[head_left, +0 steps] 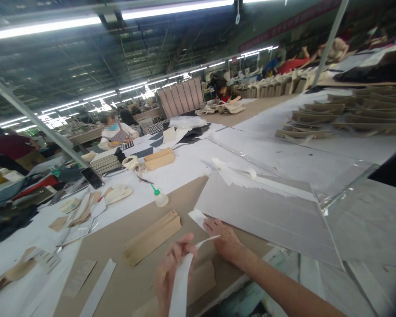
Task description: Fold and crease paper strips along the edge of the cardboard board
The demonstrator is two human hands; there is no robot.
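Note:
My left hand (174,264) is closed on a long white strip (181,284) that hangs toward the bottom edge; its narrow upper end curls toward my right wrist. My right hand (225,241) reaches across from the right, fingertips pinching down on a second white strip (196,215) lying on the brown board (115,237). A folded stack of tan paper-like pieces (153,237) lies left of my hands. Beneath and beside my left hand shows another tan piece (204,281), partly covered.
A large grey sheet (264,220) carries fanned white strips (234,174). Near the board's far edge stands a green-capped bottle (160,197). A phone (92,177) leans by a slanted metal pole (53,127). Stacked curved pieces (317,119) fill the right. A co-worker (117,130) sits opposite.

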